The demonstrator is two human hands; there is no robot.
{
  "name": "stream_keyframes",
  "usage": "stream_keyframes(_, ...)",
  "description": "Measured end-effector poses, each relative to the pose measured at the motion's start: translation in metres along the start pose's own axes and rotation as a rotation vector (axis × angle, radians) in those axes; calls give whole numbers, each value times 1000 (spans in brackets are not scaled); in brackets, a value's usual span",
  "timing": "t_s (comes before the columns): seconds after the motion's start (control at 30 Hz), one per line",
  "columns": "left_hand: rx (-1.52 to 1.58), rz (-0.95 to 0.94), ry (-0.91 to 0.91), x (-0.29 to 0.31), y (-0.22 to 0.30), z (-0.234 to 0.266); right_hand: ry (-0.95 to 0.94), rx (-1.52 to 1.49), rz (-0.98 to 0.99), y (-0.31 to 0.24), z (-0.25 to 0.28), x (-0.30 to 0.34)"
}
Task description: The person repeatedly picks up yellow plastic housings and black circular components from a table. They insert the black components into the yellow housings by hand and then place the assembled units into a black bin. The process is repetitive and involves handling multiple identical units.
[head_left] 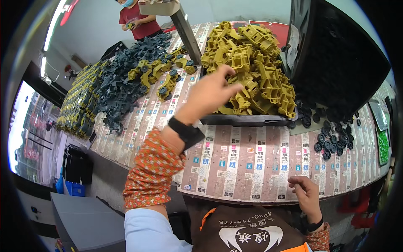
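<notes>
Head view: yellow parts (254, 63) lie just right of the left grip (210, 91).

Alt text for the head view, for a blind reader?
The left hand is at a heap of yellow parts in a black tray; the right hand is at the near edge of the table. Dark wheels lie at right.

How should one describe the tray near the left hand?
On the patterned table, look right of the grey-blue pile. Near the left hand is a black tray. Unlike that pile or the dark wheels, its heap looks entirely yellow.
</notes>
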State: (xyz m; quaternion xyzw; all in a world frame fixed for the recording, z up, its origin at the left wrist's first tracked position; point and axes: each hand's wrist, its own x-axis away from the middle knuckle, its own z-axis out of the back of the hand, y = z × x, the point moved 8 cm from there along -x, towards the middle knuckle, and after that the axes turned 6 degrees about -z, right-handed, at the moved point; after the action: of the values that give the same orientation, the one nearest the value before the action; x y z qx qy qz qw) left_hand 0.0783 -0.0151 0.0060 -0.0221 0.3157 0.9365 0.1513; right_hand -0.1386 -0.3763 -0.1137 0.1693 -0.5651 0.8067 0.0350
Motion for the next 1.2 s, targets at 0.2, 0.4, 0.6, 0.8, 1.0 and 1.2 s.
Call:
stream_keyframes(0.2,-233,203,119,-8,2,-63,-35,101,229,-18,-17,-3)
stream_keyframes(0.4,881,411,317,9,-4,-32,126,235,256,-4,36,5)
stream_keyframes(0.6,1359,476,188,70,-14,-28,422,304,236,11,124,-14)
stream_keyframes(0.8,-66,48,376,74,69,-14,650,527,281,36,162,-53)
stream_keyframes(1.0,206,-51,553,92,64,25,643,812,283,17,153,-91)
stream_keyframes(1.2,1468,43,143,143,48,-39,638,852,371,25,159,-104)
